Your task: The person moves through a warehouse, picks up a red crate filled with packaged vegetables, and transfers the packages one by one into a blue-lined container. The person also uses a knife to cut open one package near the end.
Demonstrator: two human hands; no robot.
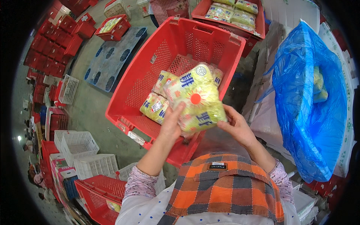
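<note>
My left hand [173,119] grips the left edge of a yellow-green printed plastic packet [197,98], its thumb on top. The fingers of my right hand [234,125] hold the packet's lower right corner. The packet is tilted above the inside of a large red perforated plastic crate [135,76]. In the crate lie several similar packets, among them one at the lower left [154,107] and one above it [164,81]; the held packet hides part of them. The contents look pale green through the film.
A blue plastic bag [292,92] with pale green produce inside stands open at right. Beyond the crate are a red crate of packets [260,25] and a person in a checked apron [170,11]. At left are a blue-grey pallet [112,56], white crates [95,166] and stacked red crates [50,47].
</note>
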